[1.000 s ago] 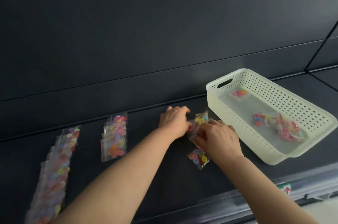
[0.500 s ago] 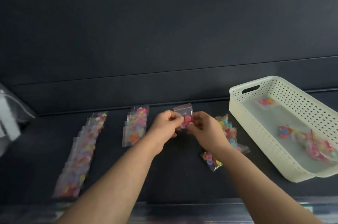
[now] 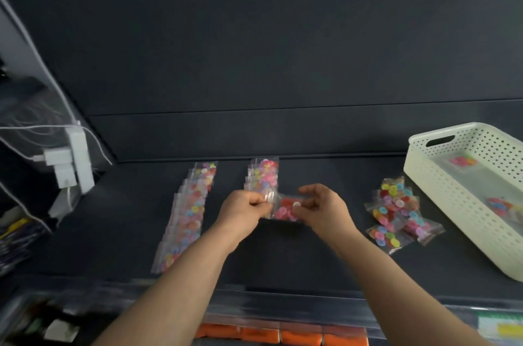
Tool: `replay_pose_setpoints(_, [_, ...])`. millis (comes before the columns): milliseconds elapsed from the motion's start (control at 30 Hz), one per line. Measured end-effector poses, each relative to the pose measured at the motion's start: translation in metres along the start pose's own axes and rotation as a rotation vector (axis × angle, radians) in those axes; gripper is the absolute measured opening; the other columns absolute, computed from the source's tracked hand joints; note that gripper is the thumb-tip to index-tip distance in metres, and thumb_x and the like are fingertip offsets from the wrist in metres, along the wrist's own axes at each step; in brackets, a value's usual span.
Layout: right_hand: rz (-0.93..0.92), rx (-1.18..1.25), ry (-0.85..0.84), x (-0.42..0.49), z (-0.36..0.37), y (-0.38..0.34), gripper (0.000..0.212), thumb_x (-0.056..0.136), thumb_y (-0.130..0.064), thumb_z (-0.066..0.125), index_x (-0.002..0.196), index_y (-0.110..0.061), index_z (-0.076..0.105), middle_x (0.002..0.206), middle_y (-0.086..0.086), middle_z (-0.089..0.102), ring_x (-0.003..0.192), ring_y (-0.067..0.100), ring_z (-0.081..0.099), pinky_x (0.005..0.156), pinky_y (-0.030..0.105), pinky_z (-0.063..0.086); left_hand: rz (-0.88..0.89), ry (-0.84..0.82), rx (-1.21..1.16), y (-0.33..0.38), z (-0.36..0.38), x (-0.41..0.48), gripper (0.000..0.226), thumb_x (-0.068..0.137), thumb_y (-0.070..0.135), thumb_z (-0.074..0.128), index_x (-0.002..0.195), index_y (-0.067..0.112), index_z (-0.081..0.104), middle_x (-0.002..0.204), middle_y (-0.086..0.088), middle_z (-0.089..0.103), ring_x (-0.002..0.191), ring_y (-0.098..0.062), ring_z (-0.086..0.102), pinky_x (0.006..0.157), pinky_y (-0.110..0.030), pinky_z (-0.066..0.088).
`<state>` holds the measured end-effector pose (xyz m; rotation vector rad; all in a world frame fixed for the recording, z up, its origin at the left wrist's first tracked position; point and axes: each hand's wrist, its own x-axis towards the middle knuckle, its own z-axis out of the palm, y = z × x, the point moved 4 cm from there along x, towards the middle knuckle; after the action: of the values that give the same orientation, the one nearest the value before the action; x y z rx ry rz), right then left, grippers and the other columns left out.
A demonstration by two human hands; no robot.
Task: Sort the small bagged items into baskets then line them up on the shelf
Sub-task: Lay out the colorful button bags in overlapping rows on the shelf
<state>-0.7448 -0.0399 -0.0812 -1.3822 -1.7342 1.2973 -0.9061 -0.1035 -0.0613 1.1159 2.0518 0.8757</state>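
Observation:
Both hands hold one small clear bag of pink and red buttons (image 3: 285,208) just above the dark shelf (image 3: 311,255). My left hand (image 3: 244,208) pinches its left end, and my right hand (image 3: 322,208) grips its right side. A long overlapping row of button bags (image 3: 188,214) lies on the shelf to the left. A shorter row of bags (image 3: 263,174) lies behind my left hand. A loose pile of bags (image 3: 396,210) sits to the right. The cream perforated basket (image 3: 452,204) at far right holds a few more bags.
White power adapters and cables (image 3: 69,160) hang at the left edge by a shelf upright. Below the shelf's front lip are orange packs (image 3: 283,335) and dark items at bottom left. The dark back panel rises behind the shelf.
The view has swung left and pulled back. Both hands lifted a bag from the pile by the basket and carried it left, toward the short row; it now lies sideways between them.

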Motion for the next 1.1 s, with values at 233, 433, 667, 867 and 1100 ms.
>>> replay_pose_setpoints(233, [0.021,-0.066,0.060,-0.008,0.035,-0.014,0.047,0.075,-0.025,0.080,0.113,-0.022,0.054,0.077,-0.006,0.064,0.073,0.003,0.059,0.060,0.018,0.044,-0.034,0.111,0.156,-0.035,-0.024,0.004,0.013,0.086,0.028,0.071,0.076,0.025,0.063,0.078,0.007,0.069,0.080,-0.014,0.065,0.079,-0.039,0.057])
replay_pose_setpoints(433, [0.007,-0.169,0.183,0.001,0.048,-0.022,0.040,0.077,-0.022,0.078,0.105,-0.022,0.049,0.073,-0.009,0.060,0.069,0.001,0.055,0.057,0.017,0.040,0.040,0.102,0.310,-0.037,-0.025,0.019,0.014,0.088,0.037,0.068,0.091,0.025,0.061,0.088,0.008,0.066,0.084,-0.013,0.063,0.073,-0.034,0.054])
replay_pose_setpoints(667, [-0.097,-0.617,0.256,0.000,0.049,-0.027,0.009,0.089,-0.033,0.060,0.096,-0.027,0.062,0.092,-0.011,0.052,0.091,0.013,0.056,0.062,0.026,0.038,0.159,0.157,0.417,-0.031,-0.023,0.025,0.034,0.085,0.044,0.068,0.099,0.024,0.045,0.086,0.007,0.064,0.080,-0.015,0.063,0.058,-0.032,0.049])
replay_pose_setpoints(867, [-0.197,-0.871,0.278,-0.014,0.017,-0.025,0.022,0.095,-0.027,0.046,0.108,-0.029,0.063,0.105,-0.005,0.060,0.104,0.018,0.054,0.077,0.031,0.040,0.250,0.020,0.425,0.005,0.000,0.019,0.007,0.089,0.036,0.065,0.086,0.032,0.060,0.094,0.010,0.068,0.091,-0.016,0.063,0.073,-0.034,0.054])
replay_pose_setpoints(1100, [-0.096,-0.949,0.408,-0.039,-0.074,0.006,0.020,0.091,-0.025,0.053,0.105,-0.031,0.065,0.109,-0.004,0.062,0.110,0.022,0.054,0.083,0.036,0.038,0.356,-0.126,0.449,0.066,0.072,-0.003,0.010,0.091,0.034,0.061,0.096,0.030,0.069,0.106,0.012,0.069,0.101,-0.015,0.063,0.082,-0.034,0.054])
